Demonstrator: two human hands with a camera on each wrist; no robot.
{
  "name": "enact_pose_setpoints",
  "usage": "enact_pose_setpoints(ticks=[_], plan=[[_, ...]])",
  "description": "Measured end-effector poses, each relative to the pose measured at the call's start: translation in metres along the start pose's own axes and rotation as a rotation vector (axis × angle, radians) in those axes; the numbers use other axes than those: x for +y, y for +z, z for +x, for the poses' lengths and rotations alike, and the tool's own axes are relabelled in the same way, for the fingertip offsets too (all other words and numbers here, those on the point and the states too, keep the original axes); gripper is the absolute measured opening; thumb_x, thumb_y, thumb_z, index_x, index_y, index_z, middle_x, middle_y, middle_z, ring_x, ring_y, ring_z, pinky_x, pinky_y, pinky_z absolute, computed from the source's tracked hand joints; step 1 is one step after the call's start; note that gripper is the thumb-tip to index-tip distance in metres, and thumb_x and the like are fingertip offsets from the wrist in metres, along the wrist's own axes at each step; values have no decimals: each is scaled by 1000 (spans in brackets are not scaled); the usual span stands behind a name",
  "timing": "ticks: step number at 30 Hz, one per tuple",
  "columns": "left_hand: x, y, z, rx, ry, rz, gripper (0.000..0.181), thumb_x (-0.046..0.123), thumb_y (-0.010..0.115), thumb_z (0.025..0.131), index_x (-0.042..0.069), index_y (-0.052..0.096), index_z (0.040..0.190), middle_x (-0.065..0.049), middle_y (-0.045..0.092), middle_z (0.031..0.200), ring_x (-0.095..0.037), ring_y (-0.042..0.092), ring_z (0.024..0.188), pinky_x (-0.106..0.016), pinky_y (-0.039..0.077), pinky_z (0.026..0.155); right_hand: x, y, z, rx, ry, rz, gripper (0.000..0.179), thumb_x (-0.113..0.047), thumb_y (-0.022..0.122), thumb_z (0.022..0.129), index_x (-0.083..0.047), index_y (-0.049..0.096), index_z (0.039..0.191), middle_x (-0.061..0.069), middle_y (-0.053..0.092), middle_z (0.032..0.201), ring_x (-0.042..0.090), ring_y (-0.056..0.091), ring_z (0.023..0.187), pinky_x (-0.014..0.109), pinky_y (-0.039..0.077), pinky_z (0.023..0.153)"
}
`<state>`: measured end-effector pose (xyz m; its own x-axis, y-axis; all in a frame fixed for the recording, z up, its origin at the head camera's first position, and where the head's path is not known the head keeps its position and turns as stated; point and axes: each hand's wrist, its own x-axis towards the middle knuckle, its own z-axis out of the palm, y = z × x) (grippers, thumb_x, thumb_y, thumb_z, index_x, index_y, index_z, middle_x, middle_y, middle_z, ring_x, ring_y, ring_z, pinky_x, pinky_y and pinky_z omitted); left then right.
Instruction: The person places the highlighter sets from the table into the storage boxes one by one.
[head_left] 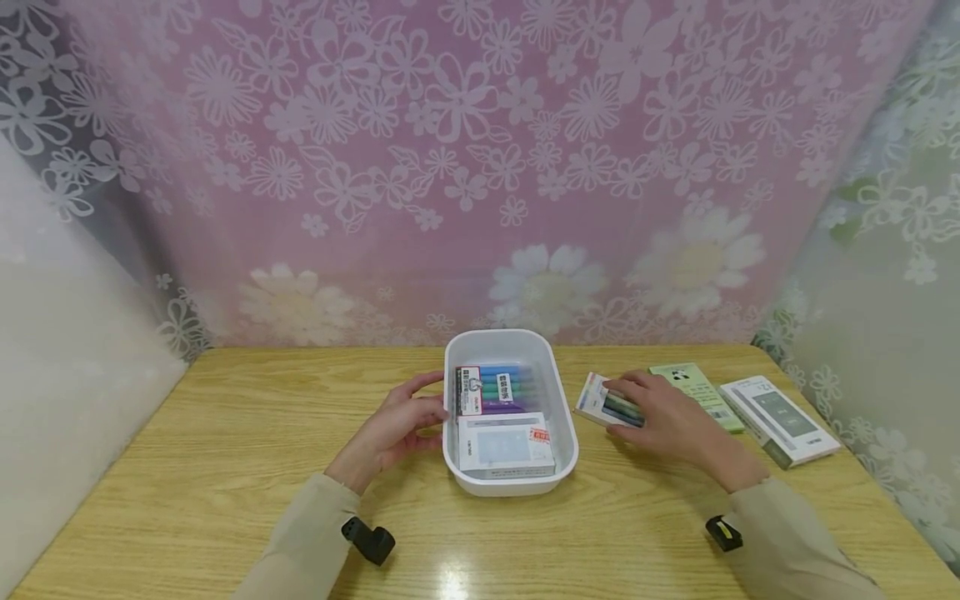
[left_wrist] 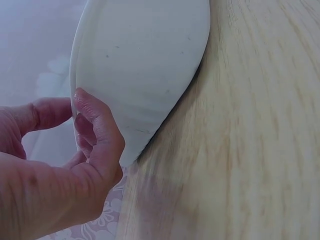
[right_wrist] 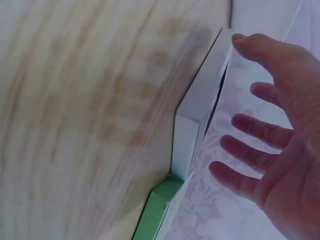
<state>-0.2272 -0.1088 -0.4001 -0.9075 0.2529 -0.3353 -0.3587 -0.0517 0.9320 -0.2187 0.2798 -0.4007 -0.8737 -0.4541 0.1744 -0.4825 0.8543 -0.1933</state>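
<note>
A white plastic bin [head_left: 566, 433] stands on the table, holding a clear pack of coloured pens [head_left: 487, 392] and a white box [head_left: 506, 450] with a red-printed sticker. My left hand [head_left: 397, 425] pinches the bin's left rim between thumb and fingers, seen closely against the white bin wall [left_wrist: 140, 65] in the left wrist view. My right hand [head_left: 663, 421] hovers over a small white box [head_left: 592, 396] with dark coloured stripes, right of the bin. In the right wrist view its fingers [right_wrist: 257, 130] are spread and relaxed beside the white box edge [right_wrist: 200, 90].
Farther right lie a green pack [head_left: 693, 392] with a panda picture and a larger white box [head_left: 780, 417] with a grey panel. The wooden table [head_left: 247, 467] meets a pink flowered curtain [head_left: 450, 208] at its back edge. Pale cloth hangs at both sides.
</note>
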Motion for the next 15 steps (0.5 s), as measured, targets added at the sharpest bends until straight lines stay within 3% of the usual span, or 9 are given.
enact_pose_setpoints(ticks=[9,15], plan=[[-1,-1,-1,5,-8,21,70,3,61,89,16,39,154,-21,62,138,-16,66,93,-30,56,69,10,3,4,-93,54,-61,61,-39,80,86,-12,63,138,21,61,132,41,63,110,56,55,84],[-2,-3,-1,-29,3,22,69,4,61,89,14,39,154,-21,62,139,-15,66,94,-31,56,71,11,2,7,-144,61,-88,59,-43,77,87,-13,64,136,22,62,133,42,64,110,56,55,83]])
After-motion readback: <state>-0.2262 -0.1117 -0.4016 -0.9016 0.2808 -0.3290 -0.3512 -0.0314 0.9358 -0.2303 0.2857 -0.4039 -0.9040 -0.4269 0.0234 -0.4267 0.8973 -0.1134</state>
